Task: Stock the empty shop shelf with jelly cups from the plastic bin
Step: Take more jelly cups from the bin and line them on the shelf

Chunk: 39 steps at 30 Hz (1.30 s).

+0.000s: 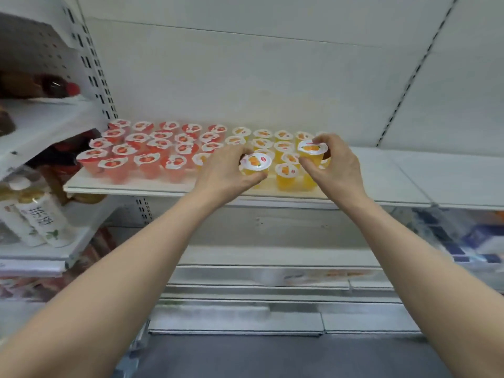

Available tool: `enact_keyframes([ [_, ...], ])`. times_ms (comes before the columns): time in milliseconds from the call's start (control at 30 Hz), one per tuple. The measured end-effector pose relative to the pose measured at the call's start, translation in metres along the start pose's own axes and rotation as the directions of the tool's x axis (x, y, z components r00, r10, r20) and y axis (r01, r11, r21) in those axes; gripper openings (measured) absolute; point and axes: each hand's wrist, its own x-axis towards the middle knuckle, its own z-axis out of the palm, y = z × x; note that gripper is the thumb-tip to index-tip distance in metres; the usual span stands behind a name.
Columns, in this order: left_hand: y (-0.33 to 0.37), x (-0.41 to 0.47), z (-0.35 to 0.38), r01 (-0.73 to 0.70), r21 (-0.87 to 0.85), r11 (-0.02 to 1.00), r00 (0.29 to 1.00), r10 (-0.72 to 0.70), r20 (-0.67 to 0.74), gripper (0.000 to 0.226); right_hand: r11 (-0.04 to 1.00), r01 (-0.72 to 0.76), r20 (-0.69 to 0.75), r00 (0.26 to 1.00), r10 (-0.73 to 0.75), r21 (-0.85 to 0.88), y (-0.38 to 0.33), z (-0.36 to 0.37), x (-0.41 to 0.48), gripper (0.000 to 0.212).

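Each hand pinches an orange jelly cup by its rim, left hand with one cup, right hand with another, over the shelf beside the red cups (flavours apparently kept grouped).

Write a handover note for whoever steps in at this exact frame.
Left hand: holds an orange cup at the front of the shelf.
Right hand: holds another orange cup over the orange group.
Done: red cups fill the shelf's left part; orange cups sit beside them.
Left: set both cups down, then fill the bare right part. Bin not in view.
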Motion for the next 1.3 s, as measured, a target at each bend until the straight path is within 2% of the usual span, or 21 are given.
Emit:
enact_keyframes([
  [233, 0.06, 0.075, 0.065, 0.011, 0.022, 1.0, 0.999, -0.01, -0.033, 0.059, 1.0, -0.027, -0.011, 1.0, 0.026, -0.009, 0.091, -0.042, 0.059, 0.037],
  [333, 0.077, 0.101, 0.086, 0.029, 0.023, 0.999, 0.998, -0.028, -0.054, 0.057, 0.994, -0.112, -0.014, 0.994, 0.112, -0.008, 0.131, -0.058, 0.089, 0.036],
  [433, 0.088, 0.123, 0.104, 0.06, 0.019, 0.998, 0.997, -0.059, -0.05, 0.056, 0.977, -0.21, 0.048, 0.976, 0.212, -0.031, 0.17, -0.062, 0.113, 0.038],
  [567, 0.094, 0.145, 0.121, 0.099, 0.049, 0.994, 0.994, -0.097, -0.04, 0.056, 0.974, -0.217, 0.146, 0.964, 0.224, -0.059, 0.207, -0.046, 0.129, 0.039],
  [833, 0.088, 0.17, 0.137, 0.094, 0.095, 0.991, 0.995, -0.091, -0.037, 0.056, 0.98, -0.188, 0.261, 0.945, 0.198, -0.064, 0.234, -0.002, 0.148, 0.038],
  [1133, 0.092, 0.184, 0.144, 0.061, 0.08, 0.995, 0.997, -0.058, -0.046, 0.055, 0.984, -0.173, 0.24, 0.954, 0.18, -0.051, 0.25, 0.017, 0.167, 0.035],
  [1300, 0.098, 0.193, 0.157, 0.022, 0.075, 0.997, 0.999, -0.02, -0.03, 0.058, 0.994, -0.053, 0.294, 0.952, 0.081, -0.099, 0.254, 0.009, 0.164, 0.036],
])
